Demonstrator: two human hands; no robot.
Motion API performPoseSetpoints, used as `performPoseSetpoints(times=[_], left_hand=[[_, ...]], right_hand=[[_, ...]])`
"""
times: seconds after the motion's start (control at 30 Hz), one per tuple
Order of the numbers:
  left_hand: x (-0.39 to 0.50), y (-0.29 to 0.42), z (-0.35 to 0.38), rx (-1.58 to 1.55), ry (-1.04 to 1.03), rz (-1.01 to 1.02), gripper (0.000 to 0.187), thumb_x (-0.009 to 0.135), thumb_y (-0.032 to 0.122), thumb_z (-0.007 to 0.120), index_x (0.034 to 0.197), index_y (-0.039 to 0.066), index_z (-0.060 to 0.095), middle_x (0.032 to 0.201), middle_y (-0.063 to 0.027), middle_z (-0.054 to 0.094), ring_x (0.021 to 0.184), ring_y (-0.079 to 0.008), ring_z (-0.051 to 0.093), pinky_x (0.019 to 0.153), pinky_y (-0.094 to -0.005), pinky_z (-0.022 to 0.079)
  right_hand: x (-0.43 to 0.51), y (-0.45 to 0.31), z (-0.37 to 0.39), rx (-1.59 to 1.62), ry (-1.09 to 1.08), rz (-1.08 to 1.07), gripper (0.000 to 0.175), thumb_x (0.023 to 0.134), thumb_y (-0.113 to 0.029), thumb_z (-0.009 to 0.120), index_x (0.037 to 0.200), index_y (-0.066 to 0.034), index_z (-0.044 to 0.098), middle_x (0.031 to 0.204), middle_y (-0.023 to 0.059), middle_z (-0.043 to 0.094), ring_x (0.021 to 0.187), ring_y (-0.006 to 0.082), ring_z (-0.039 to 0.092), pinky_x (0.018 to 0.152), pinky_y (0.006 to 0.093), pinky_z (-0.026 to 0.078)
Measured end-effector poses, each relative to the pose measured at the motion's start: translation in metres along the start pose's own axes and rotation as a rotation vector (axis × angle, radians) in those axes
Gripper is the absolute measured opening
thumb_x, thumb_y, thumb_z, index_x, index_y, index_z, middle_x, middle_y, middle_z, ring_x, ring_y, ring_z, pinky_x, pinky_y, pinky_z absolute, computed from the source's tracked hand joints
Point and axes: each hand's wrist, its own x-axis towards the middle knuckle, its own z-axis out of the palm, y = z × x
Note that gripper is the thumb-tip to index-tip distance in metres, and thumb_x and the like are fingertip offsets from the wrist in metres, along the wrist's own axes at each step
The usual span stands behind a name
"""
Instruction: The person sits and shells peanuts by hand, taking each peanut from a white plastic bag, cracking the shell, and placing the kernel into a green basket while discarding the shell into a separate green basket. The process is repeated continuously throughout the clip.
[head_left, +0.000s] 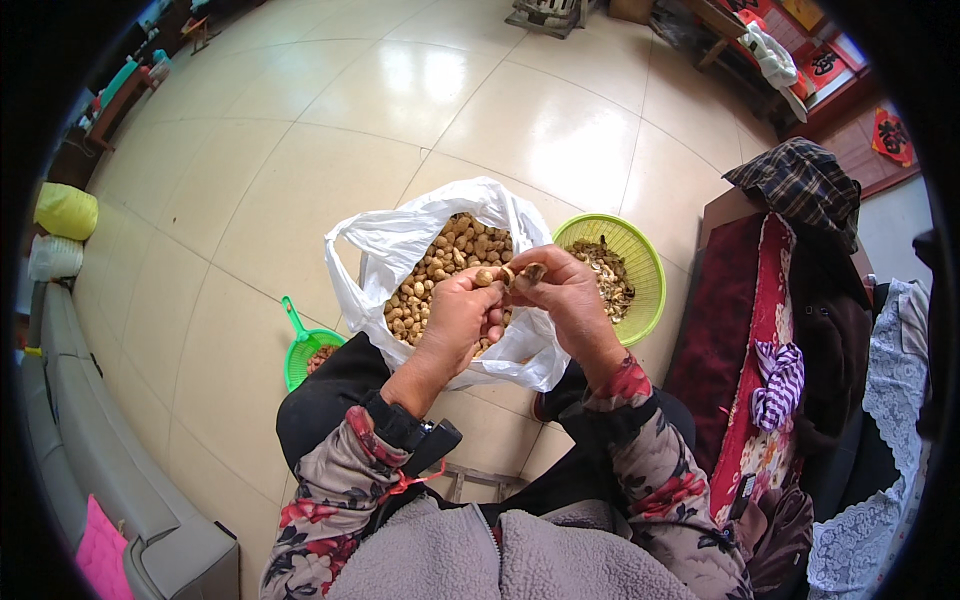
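Observation:
Over a white plastic bag (397, 225) of unshelled peanuts (420, 289), my left hand (461, 311) and my right hand (566, 289) meet, fingertips close together. Between them is a peanut pod (484, 278), held in my left fingers, with pieces of peanut shell (533, 272) in my right fingers. To the right, partly behind my right hand, a yellow-green plastic basket (656, 289) holds empty shells (616, 281). At the left by my knee, a green plastic strainer with a handle (296, 360) contains reddish shelled peanuts (321, 357).
A grey sofa (112, 442) stands along the left. On the right, a seat with a dark red cover (712, 315) bears a purple-striped cloth (778, 386) and dark clothing. Part of a stool frame (480, 476) shows between my legs.

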Motion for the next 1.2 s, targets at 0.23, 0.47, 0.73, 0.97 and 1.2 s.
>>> performPoseSetpoints(times=[0.23,0.47,0.73,0.97,1.2], left_hand=[[0.001,-0.003,0.001,1.072,0.188,0.455,0.017,0.080,0.010,0.060,0.091,-0.003,0.060,0.084,-0.0238,0.063,0.081,-0.0429,0.061,0.071,-0.0459,0.050],[0.007,-0.008,-0.011,0.764,0.084,0.309,0.025,0.081,0.010,0.051,0.098,-0.004,0.062,0.080,-0.0210,0.065,0.075,-0.0354,0.063,0.070,-0.0390,0.051],[0.027,-0.019,-0.099,0.954,0.332,0.030,0.032,0.081,0.005,0.051,0.109,0.000,0.064,0.066,-0.0022,0.058,0.047,-0.0074,0.046,0.040,-0.0247,0.038],[0.007,0.020,-0.106,0.320,0.635,0.075,0.067,0.081,0.001,0.047,0.144,0.005,0.025,0.065,-0.0016,0.047,0.044,-0.0065,0.038,0.032,-0.0222,0.030],[0.005,0.032,-0.090,0.153,0.625,0.213,0.070,0.080,-0.002,0.046,0.145,0.005,0.022,0.064,-0.0010,0.046,0.043,-0.0045,0.035,0.032,-0.0209,0.029]], right_hand=[[-0.002,0.026,0.017,-0.125,-0.062,-0.013,0.018,0.087,-0.004,0.062,0.104,-0.0036,0.057,0.092,0.0027,0.057,0.070,0.0091,0.057,0.059,0.0229,0.050],[0.007,0.000,-0.011,-0.072,0.117,-0.139,0.009,0.090,-0.013,0.061,0.086,-0.0047,0.057,0.067,0.0009,0.055,0.053,0.0083,0.051,0.048,0.0226,0.045],[0.004,-0.031,-0.070,-1.619,0.761,-0.372,0.034,0.077,-0.003,0.065,0.109,0.0000,0.057,0.119,0.0232,0.056,0.102,0.0319,0.060,0.084,0.0409,0.050],[0.024,0.028,0.017,-1.075,-0.034,-0.409,0.018,0.081,-0.002,0.060,0.099,-0.0027,0.061,0.093,0.0124,0.065,0.084,0.0290,0.063,0.073,0.0364,0.052],[0.051,0.101,0.086,-1.363,-0.370,-0.712,0.033,0.075,-0.007,0.056,0.107,-0.0073,0.060,0.124,0.0096,0.054,0.123,0.0258,0.046,0.098,0.0399,0.035]])
